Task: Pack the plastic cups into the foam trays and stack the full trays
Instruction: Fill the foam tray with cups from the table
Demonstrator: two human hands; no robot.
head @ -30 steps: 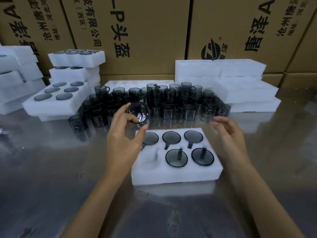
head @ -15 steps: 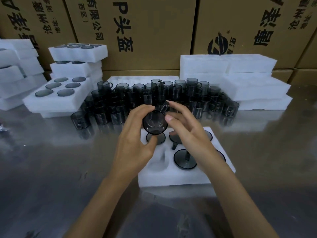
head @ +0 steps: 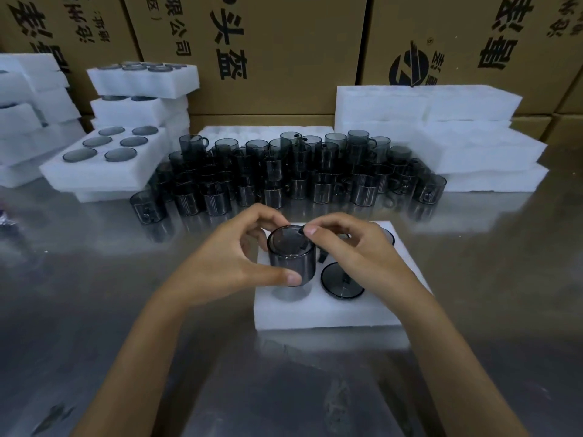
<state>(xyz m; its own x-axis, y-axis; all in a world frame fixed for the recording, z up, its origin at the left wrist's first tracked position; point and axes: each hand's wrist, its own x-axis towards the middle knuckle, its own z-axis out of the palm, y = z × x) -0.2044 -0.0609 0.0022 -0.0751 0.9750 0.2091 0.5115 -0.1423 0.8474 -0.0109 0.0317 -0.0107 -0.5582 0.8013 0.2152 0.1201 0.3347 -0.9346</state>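
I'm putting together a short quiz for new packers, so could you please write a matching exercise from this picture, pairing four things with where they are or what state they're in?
Things:
1. Smoky cup
2. Loose cups
3. Front foam tray
4. Tray with six packed cups

Places or states:
A. Crowded together on the table behind the front tray
B. At the left, on top of another tray
C. Held by the left hand and right hand
D. Nearest the person, with one pocket unfilled at its front left

Pairs: 1-C, 2-A, 3-D, 4-B
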